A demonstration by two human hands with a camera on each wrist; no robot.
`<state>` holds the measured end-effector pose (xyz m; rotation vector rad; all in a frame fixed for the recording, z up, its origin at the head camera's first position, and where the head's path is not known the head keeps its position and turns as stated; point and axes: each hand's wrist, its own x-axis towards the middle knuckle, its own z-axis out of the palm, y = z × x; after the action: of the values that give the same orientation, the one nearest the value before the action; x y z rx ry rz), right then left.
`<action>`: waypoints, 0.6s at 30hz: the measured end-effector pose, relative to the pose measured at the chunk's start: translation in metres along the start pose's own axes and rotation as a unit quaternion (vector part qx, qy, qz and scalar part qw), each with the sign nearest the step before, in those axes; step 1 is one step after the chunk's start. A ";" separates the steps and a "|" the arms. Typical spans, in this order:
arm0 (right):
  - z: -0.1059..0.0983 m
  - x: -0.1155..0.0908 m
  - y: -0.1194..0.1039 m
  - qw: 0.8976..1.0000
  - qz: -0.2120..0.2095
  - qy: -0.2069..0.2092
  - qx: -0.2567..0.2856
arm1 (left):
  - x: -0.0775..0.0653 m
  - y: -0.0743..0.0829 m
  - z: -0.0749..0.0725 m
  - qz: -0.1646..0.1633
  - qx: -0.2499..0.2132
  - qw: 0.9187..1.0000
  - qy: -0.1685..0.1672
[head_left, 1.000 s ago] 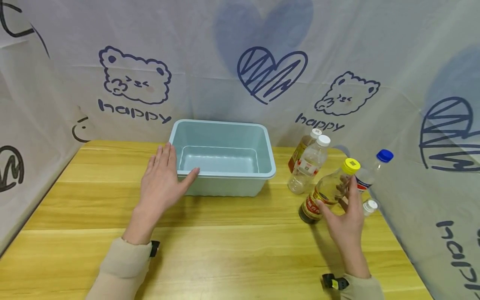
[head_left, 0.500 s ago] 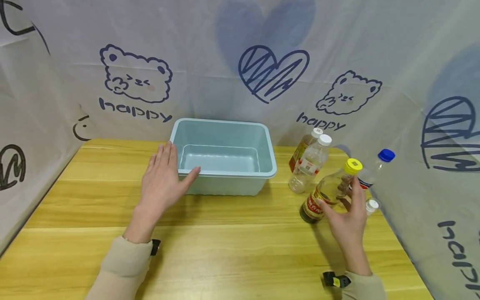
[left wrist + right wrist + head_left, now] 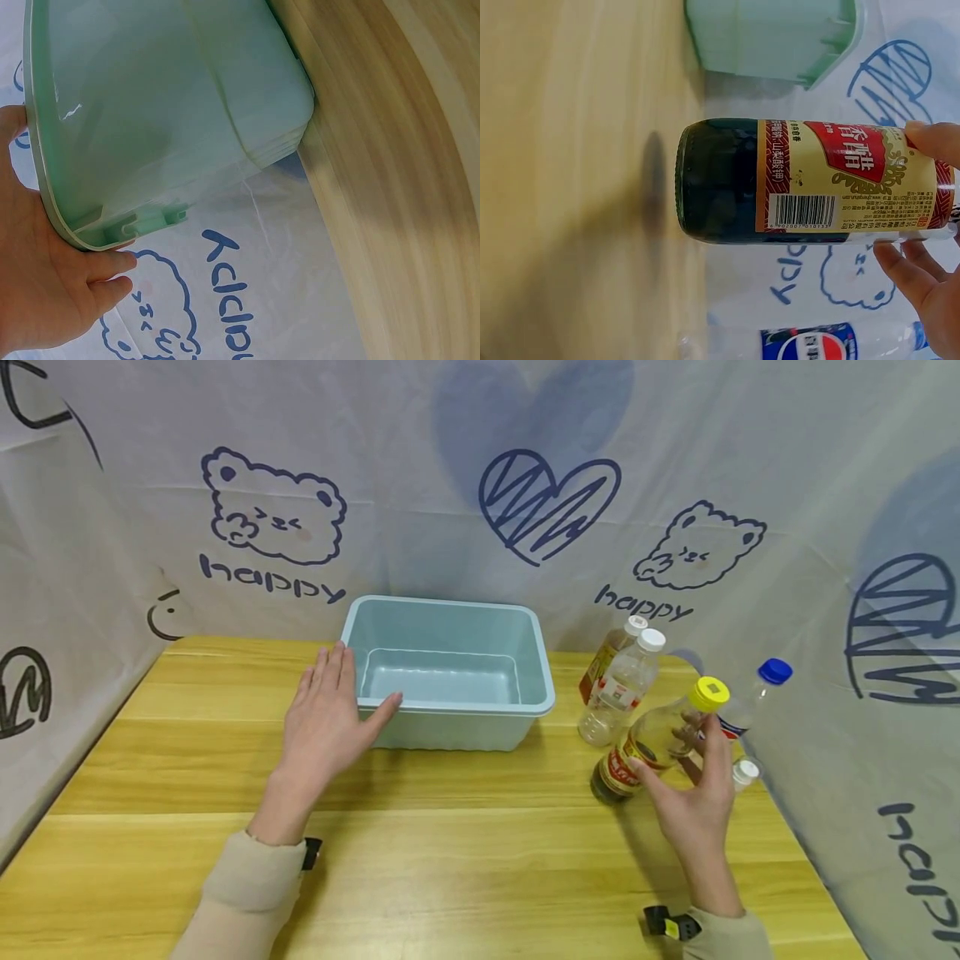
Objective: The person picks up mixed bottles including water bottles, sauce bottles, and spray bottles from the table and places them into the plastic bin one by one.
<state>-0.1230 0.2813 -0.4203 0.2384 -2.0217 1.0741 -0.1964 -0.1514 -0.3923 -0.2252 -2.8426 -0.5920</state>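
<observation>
My right hand (image 3: 693,814) grips a glass vinegar bottle (image 3: 621,768) with a yellow cap, a red and gold label and dark liquid in its lower part. The bottle leans, its cap to the right in the head view. In the right wrist view a strip of tabletop and a shadow show beyond the base of the vinegar bottle (image 3: 727,180). At the left front corner of a pale blue-green plastic bin (image 3: 450,731), my left hand (image 3: 321,722) rests with straight fingers along the side and its thumb across the front rim. The bin's inside is bare.
Behind the vinegar bottle stand a clear bottle with a white cap (image 3: 618,693) and a bottle of brownish liquid (image 3: 596,670). A blue-capped bottle (image 3: 775,672) and a small white-capped bottle (image 3: 745,774) are at the right edge of the wooden table (image 3: 450,877). Printed cloth hangs behind.
The base of the vinegar bottle has shifted slightly left and it leans a little more, still in my right hand. My left hand has stayed at the bin's corner.
</observation>
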 end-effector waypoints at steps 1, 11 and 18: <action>0.000 0.001 -0.002 1.000 -0.004 0.000 0.001 | 0.000 0.000 0.000 0.000 0.000 1.000 0.000; 0.004 0.017 -0.039 1.000 -0.005 0.015 -0.002 | 0.000 0.000 -0.001 -0.001 0.001 1.000 -0.001; 0.006 0.029 -0.050 0.999 -0.022 0.023 0.005 | 0.000 0.001 -0.001 -0.003 0.000 1.000 -0.005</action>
<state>-0.1202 0.2510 -0.3709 0.2617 -1.9621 1.0535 -0.1959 -0.1513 -0.3913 -0.2200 -2.8534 -0.5938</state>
